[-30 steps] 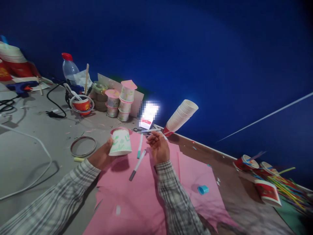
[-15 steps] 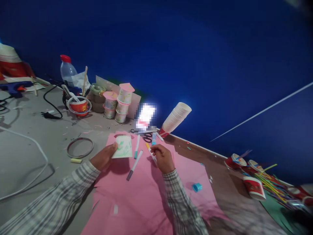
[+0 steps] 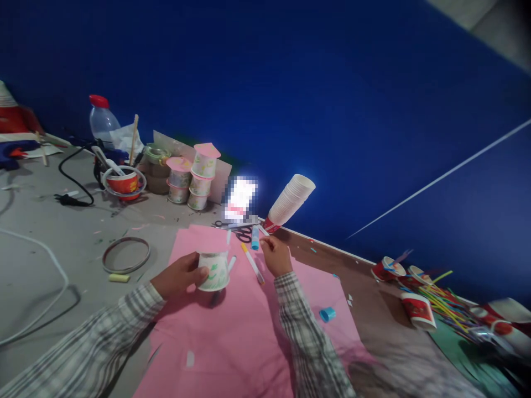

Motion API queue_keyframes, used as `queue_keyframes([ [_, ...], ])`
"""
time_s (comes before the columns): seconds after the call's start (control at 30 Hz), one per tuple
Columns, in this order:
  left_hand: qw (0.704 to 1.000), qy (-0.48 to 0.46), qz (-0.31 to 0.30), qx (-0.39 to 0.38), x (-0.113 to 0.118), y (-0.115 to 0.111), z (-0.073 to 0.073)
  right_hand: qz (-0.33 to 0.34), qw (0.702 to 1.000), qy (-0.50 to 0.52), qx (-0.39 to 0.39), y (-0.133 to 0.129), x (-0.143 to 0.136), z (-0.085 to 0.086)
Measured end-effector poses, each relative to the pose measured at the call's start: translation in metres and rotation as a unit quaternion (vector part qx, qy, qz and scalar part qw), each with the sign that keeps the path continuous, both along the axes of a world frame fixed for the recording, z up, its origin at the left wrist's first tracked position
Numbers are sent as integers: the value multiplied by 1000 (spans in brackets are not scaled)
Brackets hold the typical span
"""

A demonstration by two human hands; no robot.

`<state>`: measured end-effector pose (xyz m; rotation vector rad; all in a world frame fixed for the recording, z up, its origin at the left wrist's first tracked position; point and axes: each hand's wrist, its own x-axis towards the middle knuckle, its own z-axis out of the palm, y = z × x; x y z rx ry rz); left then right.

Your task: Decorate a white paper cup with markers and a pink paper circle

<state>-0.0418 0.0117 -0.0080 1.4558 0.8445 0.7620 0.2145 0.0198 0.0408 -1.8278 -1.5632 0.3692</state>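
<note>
My left hand [image 3: 180, 276] grips a small white paper cup [image 3: 214, 272] with green marks drawn on its side, the thumb lying across it. The cup is above a sheet of pink paper [image 3: 232, 342]. My right hand [image 3: 277, 257] is at the far part of the paper, its fingers curled together; whatever is in them, if anything, is hidden. Close by its fingertips stands or lies a blue glue stick [image 3: 254, 237]. A yellow-capped marker [image 3: 252, 264] lies to the left of that hand. Black-handled scissors [image 3: 243, 235] are behind it.
A leaning stack of paper cups [image 3: 292, 199] and a bright phone [image 3: 240, 199] are by the blue wall. Decorated cup towers [image 3: 203, 177] stand left. A tape ring [image 3: 126, 255] and a blue cap [image 3: 327, 314] lie around. Pipe cleaners [image 3: 450, 309] lie at right.
The cup has been tilted in my left hand and is slightly lower, so its rim shows differently. My right hand has moved off the yellow-capped marker, toward the glue stick. The view has shifted slightly.
</note>
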Motion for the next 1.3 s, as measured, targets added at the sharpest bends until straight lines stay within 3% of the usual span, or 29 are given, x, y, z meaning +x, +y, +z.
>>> queue_keyframes([
  [0.13,999,-16,-14,-30,2,-3,2,36,996,-70,-46,24,-5,-6],
  [0.37,996,-43,-35,-67,5,-7,14,116,972,-195,-61,60,-25,-22],
  [0.63,990,-84,-51,-104,7,-11,15,141,951,-264,-77,71,-27,-32],
  [0.9,989,-96,-47,-107,7,-13,13,150,955,-247,-58,59,-27,-24],
  [1.3,990,-94,-77,-74,5,-11,15,134,980,-140,-48,55,-33,-18],
])
